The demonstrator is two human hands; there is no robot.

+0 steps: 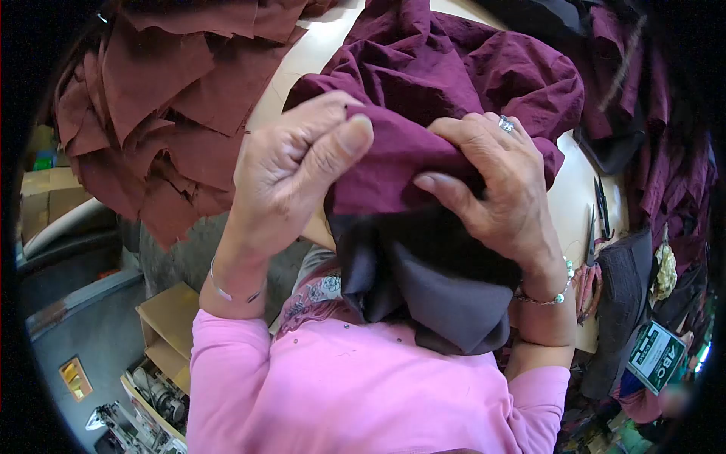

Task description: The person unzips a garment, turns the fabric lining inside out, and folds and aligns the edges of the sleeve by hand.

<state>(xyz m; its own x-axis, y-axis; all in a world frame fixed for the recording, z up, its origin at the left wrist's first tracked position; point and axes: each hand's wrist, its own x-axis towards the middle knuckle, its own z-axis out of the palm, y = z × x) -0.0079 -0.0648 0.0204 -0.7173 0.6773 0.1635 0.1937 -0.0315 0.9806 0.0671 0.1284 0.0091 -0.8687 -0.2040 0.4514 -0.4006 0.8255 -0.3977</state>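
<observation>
A wine-purple cloth [401, 163] is held up in front of my chest, bunched, with a dark grey-black cloth [454, 280] hanging from its lower edge toward my lap. My left hand [302, 151] pinches the purple cloth's upper left edge between thumb and curled fingers. On the other side, my right hand [491, 174] grips the same cloth, thumb in front and fingers over the top. More of the purple cloth lies heaped on the pale table beyond my hands. Whether the dark cloth is sewn to the purple one, I cannot tell.
Reddish-brown cut cloth pieces [166, 98] are piled at the upper left. Scissors [592, 234] lie on the pale table [567, 197] at right, near dark folded cloth [624, 303]. A green-and-white ABC box [655, 357] sits lower right. A cardboard box [170, 325] and machine parts [155, 393] stand lower left.
</observation>
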